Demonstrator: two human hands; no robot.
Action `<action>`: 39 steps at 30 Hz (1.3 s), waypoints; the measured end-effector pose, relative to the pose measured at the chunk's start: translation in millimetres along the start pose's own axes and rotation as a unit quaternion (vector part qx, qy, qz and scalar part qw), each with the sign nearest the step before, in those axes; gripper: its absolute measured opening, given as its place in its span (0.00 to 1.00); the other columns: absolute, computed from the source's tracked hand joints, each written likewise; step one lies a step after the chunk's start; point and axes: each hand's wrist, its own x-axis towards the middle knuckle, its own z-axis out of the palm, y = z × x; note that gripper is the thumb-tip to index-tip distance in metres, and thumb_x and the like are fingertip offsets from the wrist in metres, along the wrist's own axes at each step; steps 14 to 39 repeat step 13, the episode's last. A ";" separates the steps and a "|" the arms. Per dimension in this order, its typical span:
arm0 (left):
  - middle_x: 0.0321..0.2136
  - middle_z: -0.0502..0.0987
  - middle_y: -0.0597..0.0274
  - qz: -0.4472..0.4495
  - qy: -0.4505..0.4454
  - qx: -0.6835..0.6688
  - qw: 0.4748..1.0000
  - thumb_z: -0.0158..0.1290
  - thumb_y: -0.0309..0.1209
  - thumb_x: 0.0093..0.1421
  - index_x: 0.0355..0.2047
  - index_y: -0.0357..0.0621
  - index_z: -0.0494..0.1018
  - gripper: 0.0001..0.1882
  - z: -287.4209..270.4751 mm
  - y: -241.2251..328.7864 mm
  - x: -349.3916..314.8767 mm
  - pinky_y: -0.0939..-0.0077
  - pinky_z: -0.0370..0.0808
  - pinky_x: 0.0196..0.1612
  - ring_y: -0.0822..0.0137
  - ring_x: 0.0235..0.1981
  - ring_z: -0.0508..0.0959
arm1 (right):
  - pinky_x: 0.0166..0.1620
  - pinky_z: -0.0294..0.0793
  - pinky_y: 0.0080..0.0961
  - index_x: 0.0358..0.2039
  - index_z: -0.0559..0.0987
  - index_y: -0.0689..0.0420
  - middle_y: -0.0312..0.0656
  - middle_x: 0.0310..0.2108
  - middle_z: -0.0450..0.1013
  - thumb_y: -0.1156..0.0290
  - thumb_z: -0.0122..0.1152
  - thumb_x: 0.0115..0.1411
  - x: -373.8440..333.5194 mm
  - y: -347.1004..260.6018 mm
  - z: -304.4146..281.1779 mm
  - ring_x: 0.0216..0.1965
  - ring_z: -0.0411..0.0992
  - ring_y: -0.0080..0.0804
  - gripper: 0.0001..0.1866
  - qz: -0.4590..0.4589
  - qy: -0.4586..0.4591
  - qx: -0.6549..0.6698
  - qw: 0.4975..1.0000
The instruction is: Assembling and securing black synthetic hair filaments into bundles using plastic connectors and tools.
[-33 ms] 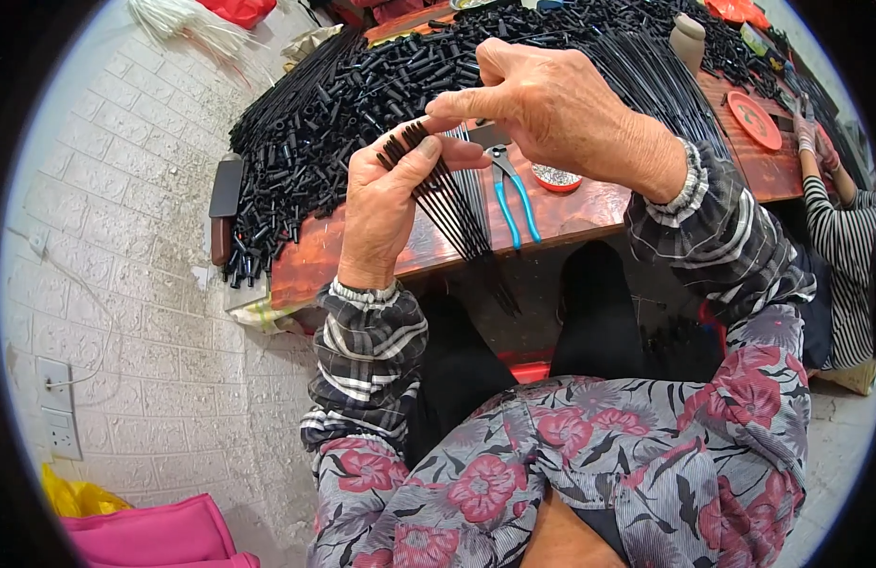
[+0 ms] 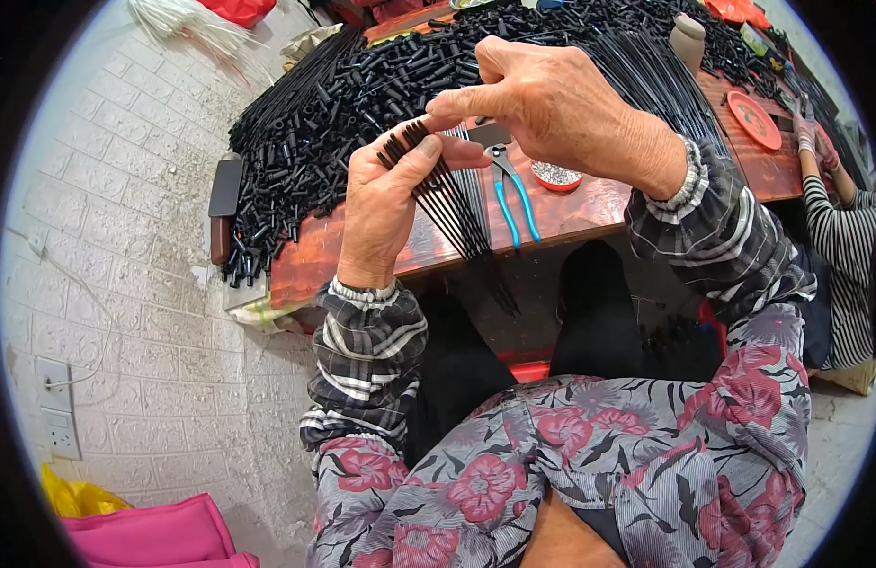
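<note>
My left hand is closed round a fanned bunch of thin black rods, its thumb pressed across them near their upper ends. The rods slant down past the table's front edge over my lap. Above them is my right hand, its index finger stretched to the rods' upper ends and its other fingers curled. My right thumb and anything pinched beneath that finger are hidden. Pliers with blue handles lie on the table by the rods. Close to them stands a red round dish of small silvery pieces.
Black tubular parts are heaped across the wooden table. More long black rods lie at the right, near a beige bottle and a red plate. A cleaver lies at the left edge. A co-worker's gloved hands are at far right.
</note>
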 end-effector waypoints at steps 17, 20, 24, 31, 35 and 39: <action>0.31 0.75 0.52 0.021 -0.026 0.008 0.999 0.43 0.28 0.58 0.43 0.33 0.67 0.14 -3.3 -6.3 3.1 0.74 0.73 0.40 0.62 0.34 0.76 | 0.25 0.65 0.29 0.34 0.77 0.45 0.39 0.20 0.63 0.78 0.53 0.47 2.2 -0.6 -5.8 0.23 0.66 0.35 0.15 0.032 -0.046 0.053 0.997; 0.31 0.75 0.52 0.021 -0.026 0.008 0.999 0.43 0.28 0.58 0.43 0.33 0.67 0.14 -3.3 -6.3 3.1 0.74 0.73 0.40 0.62 0.34 0.76 | 0.25 0.65 0.29 0.34 0.77 0.45 0.39 0.20 0.63 0.78 0.53 0.47 2.2 -0.6 -5.8 0.23 0.66 0.35 0.15 0.032 -0.046 0.053 0.997; 0.31 0.75 0.52 0.021 -0.026 0.008 0.999 0.43 0.28 0.58 0.43 0.33 0.67 0.14 -3.3 -6.3 3.1 0.74 0.73 0.40 0.62 0.34 0.76 | 0.25 0.65 0.29 0.34 0.77 0.45 0.39 0.20 0.63 0.78 0.53 0.47 2.2 -0.6 -5.8 0.23 0.66 0.35 0.15 0.032 -0.046 0.053 0.997; 0.31 0.75 0.52 0.021 -0.026 0.008 0.999 0.43 0.28 0.58 0.43 0.33 0.67 0.14 -3.3 -6.3 3.1 0.74 0.73 0.40 0.62 0.34 0.76 | 0.25 0.65 0.29 0.34 0.77 0.45 0.39 0.20 0.63 0.78 0.53 0.47 2.2 -0.6 -5.8 0.23 0.66 0.35 0.15 0.032 -0.046 0.053 0.997; 0.31 0.75 0.52 0.021 -0.026 0.008 0.999 0.43 0.28 0.58 0.43 0.33 0.67 0.14 -3.3 -6.3 3.1 0.74 0.73 0.40 0.62 0.34 0.76 | 0.25 0.65 0.29 0.34 0.77 0.45 0.39 0.20 0.63 0.78 0.53 0.47 2.2 -0.6 -5.8 0.23 0.66 0.35 0.15 0.032 -0.046 0.053 0.997; 0.31 0.75 0.52 0.021 -0.026 0.008 0.999 0.43 0.28 0.58 0.43 0.33 0.67 0.14 -3.3 -6.3 3.1 0.74 0.73 0.40 0.62 0.34 0.76 | 0.25 0.65 0.29 0.34 0.77 0.45 0.39 0.20 0.63 0.78 0.53 0.47 2.2 -0.6 -5.8 0.23 0.66 0.35 0.15 0.032 -0.046 0.053 0.997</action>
